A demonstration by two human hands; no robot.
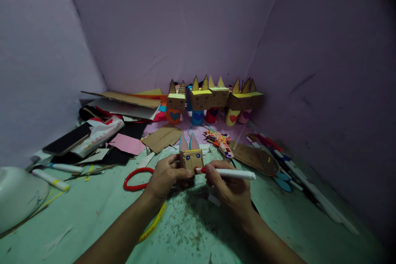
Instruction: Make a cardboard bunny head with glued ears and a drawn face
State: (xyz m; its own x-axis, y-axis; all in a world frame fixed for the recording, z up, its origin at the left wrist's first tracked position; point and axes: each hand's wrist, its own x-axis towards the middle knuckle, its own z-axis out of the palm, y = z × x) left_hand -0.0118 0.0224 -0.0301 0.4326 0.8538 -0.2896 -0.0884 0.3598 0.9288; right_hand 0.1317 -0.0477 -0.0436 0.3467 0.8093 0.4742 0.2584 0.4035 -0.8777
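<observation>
My left hand [165, 176] is closed around a small cardboard animal head [192, 159] with two pink ears edged in blue and blue eyes. My right hand [227, 185] grips a white marker [230, 173] with a red tip. The red tip touches the lower right of the cardboard face. Both hands hover just above the green mat [93, 214].
A row of finished cardboard animals [213, 101] on coloured tubes stands against the back wall. Cardboard sheets [123, 103], a phone [66, 139], pink paper [126, 143] lie at the left. Red-handled scissors [136, 179] lie beside my left hand. Markers [278, 152] lie at the right. A white bowl [15, 198] sits far left.
</observation>
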